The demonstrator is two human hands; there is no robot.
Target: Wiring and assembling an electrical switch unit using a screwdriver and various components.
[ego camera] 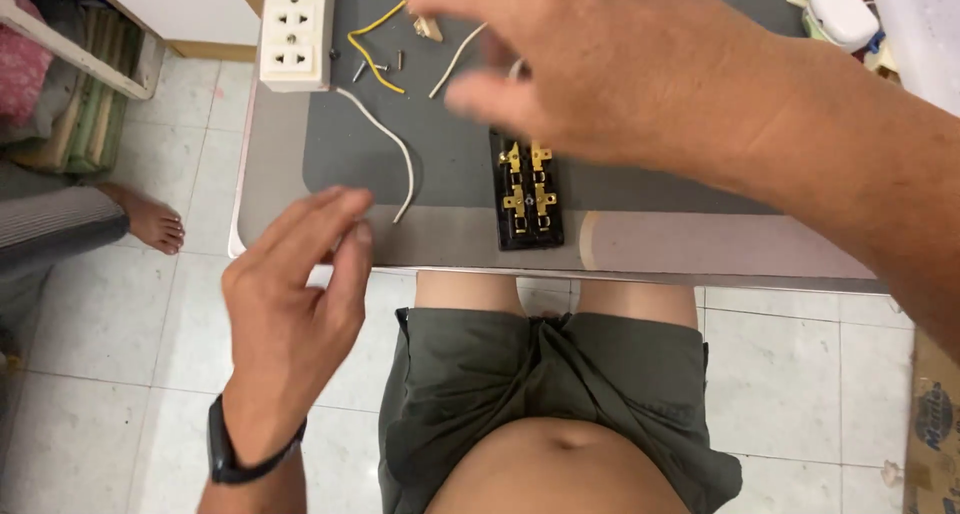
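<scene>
While empty, right hand (600, 64) hovers above black socket base (528, 194).

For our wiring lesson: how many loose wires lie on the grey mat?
3: a yellow wire beside the white power strip, a long white wire below it, a short white wire near the right hand, which may hide others.

socket base (527, 196) on mat (450, 164), near table edge | power strip (294, 26) far left-behind it | screws (380, 66) behind-left | loose wires (385, 139) left of it
</scene>
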